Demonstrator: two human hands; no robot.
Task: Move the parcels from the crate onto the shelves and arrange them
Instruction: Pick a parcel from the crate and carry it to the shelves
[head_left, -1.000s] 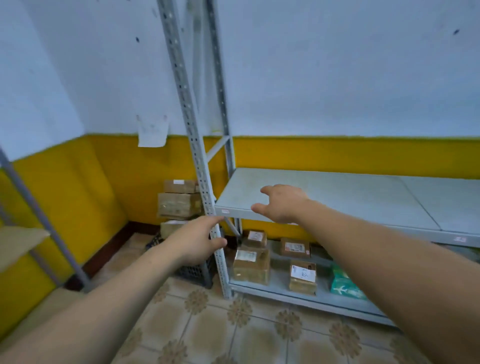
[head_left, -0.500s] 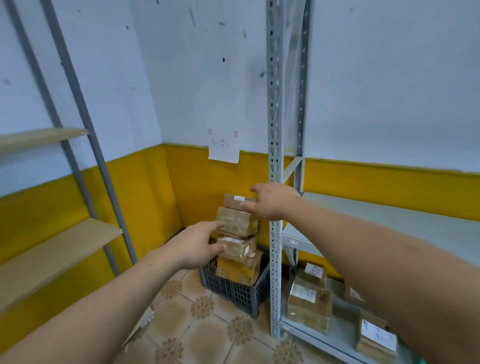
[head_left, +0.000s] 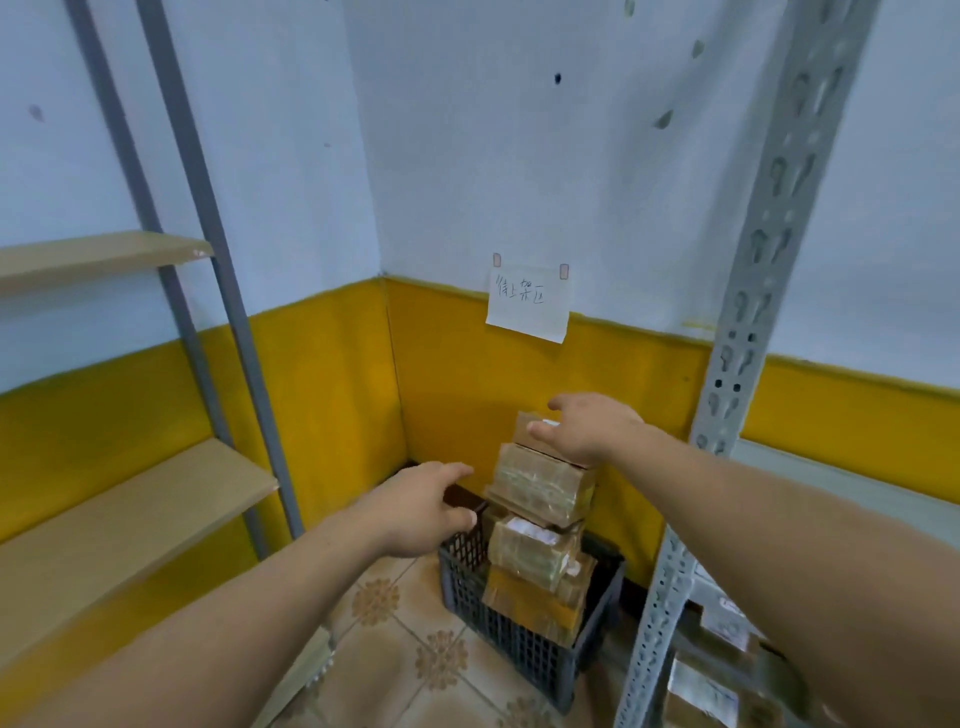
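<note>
Our left hand (head_left: 415, 514) and right hand (head_left: 587, 431) hover with fingers spread, holding nothing, by the parcels (head_left: 540, 488) stacked in the crate (head_left: 519, 644). A few shelved boxes (head_left: 704, 688) seem visible lower right, so most work is left.

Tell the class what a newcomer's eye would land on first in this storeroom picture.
The tall stack of taped parcels in the dark crate, against the yellow wall, draws the eye, with the left hand and right hand stretched toward it. A handwritten paper note is taped just above.
</note>
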